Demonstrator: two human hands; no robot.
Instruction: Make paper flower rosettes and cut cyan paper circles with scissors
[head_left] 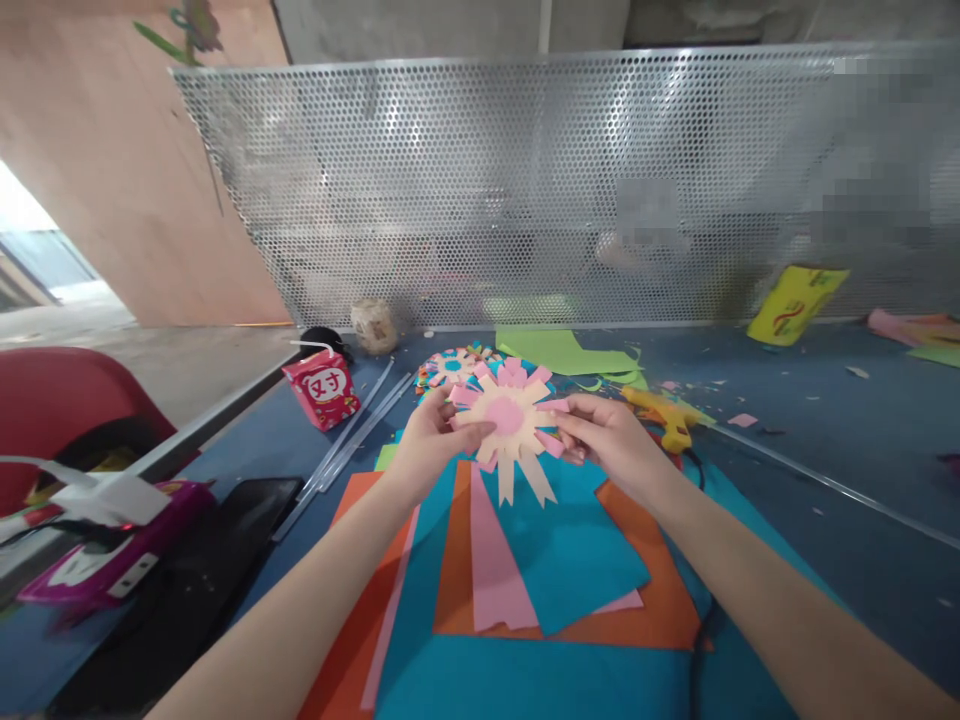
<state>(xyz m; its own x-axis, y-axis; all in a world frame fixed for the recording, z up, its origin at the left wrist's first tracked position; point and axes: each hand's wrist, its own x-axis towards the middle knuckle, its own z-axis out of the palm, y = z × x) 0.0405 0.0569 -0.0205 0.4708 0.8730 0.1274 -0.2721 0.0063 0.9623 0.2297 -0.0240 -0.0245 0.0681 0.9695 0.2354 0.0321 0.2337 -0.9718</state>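
Between my two hands is a paper flower (504, 412) with a round pink centre, cream petals, pink and blue petals behind, and two notched cream tails hanging below. My left hand (442, 432) pinches its left side, the thumb lying near the pink centre. On the right edge, my right hand (604, 432) grips the petals with its fingers closed. Beneath the flower lie a blue paper sheet (574, 560), a pink strip (495, 570) and an orange sheet (645, 625). Just past my right hand rests a yellow glue gun (671, 415).
Another paper flower (452, 366) lies behind, among scraps. Left are clear glue sticks (352, 440), a red drink carton (324, 388), a black phone-like slab (180, 590) and a purple power strip (120, 560). Green paper (562, 352) lies before a perforated metal screen (465, 190); a yellow packet (796, 303) stands right.
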